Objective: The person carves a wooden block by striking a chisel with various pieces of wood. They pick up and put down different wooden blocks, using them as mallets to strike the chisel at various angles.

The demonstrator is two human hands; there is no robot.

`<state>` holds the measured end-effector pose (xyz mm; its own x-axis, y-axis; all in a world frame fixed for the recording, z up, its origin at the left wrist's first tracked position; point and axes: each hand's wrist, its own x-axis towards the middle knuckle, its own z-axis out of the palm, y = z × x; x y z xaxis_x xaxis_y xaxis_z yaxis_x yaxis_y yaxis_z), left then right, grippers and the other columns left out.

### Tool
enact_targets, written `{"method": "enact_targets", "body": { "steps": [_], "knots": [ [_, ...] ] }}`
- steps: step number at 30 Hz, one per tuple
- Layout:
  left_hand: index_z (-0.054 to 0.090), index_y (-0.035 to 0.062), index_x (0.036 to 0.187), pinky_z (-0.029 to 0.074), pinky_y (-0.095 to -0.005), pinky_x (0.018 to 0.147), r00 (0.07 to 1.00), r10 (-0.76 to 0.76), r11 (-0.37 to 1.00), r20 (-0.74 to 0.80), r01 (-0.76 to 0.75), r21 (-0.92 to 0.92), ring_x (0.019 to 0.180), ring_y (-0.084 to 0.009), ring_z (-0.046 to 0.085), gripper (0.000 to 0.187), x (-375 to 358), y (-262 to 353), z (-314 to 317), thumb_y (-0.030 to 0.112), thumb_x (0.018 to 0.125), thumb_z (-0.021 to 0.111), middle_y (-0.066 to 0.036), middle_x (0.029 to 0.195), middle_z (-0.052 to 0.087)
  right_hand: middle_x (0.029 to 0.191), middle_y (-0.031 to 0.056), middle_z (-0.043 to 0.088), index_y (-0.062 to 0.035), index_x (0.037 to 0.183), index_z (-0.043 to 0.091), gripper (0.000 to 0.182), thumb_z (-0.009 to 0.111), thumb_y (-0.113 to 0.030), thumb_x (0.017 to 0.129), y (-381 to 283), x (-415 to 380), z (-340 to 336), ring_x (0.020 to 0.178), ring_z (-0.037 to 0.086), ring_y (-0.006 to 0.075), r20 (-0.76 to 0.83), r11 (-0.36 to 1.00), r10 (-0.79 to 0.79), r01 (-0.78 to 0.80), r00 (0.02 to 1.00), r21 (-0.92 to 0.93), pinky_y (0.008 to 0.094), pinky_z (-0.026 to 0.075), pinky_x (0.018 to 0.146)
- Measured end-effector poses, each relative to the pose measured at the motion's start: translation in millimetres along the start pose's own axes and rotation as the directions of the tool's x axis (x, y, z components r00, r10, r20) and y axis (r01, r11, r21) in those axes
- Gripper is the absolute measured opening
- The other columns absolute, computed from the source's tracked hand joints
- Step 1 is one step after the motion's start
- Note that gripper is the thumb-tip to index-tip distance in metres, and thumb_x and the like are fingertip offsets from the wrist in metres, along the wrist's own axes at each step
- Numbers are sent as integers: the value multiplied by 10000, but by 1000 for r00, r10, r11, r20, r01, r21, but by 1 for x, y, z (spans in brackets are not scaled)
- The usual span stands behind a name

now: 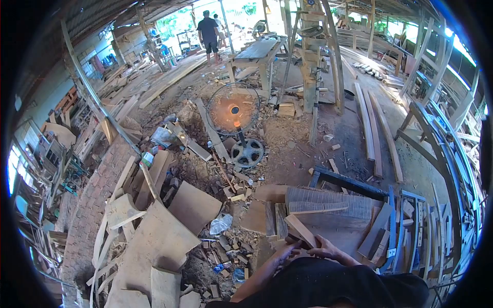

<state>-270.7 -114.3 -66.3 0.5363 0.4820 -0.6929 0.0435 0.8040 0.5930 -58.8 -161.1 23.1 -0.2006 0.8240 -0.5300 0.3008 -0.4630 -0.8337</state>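
Note:
A short light-brown wooden block (pixel 301 230) tilts up and left, close in front of my body. My left hand (pixel 289 250) is closed around its lower end, where a darker piece shows beneath the fingers. From the other side, my right hand (pixel 327 249) also grips the block's lower end. Just beyond lies a wide ridged board (pixel 334 201) with a thin wooden strip (pixel 318 208) across it. Short dark planks (pixel 280 220) stand to the left of the block. What the fingertips press on underneath is hidden.
A fan (pixel 234 109) on a round base stands ahead. Large wood slabs (pixel 154 238) and scattered offcuts lie left. A blue metal frame (pixel 392 226) and dark planks (pixel 375 231) are right. Long boards (pixel 365 123) lie farther off. Two people (pixel 208 33) stand near a table (pixel 258 50).

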Motion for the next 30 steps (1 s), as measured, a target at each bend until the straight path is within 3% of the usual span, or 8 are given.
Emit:
{"method": "enact_targets", "body": {
  "steps": [14, 19, 24, 30],
  "knots": [
    [527, 116, 1175, 383, -231, 617, 1000, 29, 999, 9, -29, -20, 843, -108, 582, 658, -7, 2, 3, 567, 747, 740, -14, 998, 623, 879, 100, 638, 26, 1248, 458, 715, 787, -330, 722, 13, 5, 0, 726, 624, 150, -6, 999, -32, 32, 999, 21, 284, 487, 576],
    [528, 114, 1174, 384, -231, 594, 1000, 17, 999, 10, -17, -31, 829, -109, 576, 653, -10, 3, 5, 563, 749, 740, -17, 989, 613, 952, 98, 604, 29, 1241, 453, 707, 792, -312, 722, 16, 6, 1, 787, 606, 150, 12, 999, -32, 31, 999, 33, 283, 494, 650],
    [518, 118, 1193, 391, -237, 597, 1000, -13, 1000, 24, 13, 8, 839, -116, 572, 668, -4, 1, 0, 564, 748, 740, -22, 1023, 608, 866, 103, 643, 21, 1245, 456, 711, 782, -335, 723, 19, 6, 2, 717, 629, 151, -18, 998, -61, 61, 998, -5, 287, 491, 588],
    [511, 137, 1205, 389, -284, 700, 1000, 11, 1000, 6, -10, -13, 872, -129, 566, 670, -4, -5, 0, 565, 743, 743, -7, 1061, 611, 855, 100, 642, 26, 1229, 456, 710, 784, -350, 725, 18, 5, 3, 707, 630, 149, -7, 999, -55, 54, 998, -2, 286, 490, 562]
  ]
}}
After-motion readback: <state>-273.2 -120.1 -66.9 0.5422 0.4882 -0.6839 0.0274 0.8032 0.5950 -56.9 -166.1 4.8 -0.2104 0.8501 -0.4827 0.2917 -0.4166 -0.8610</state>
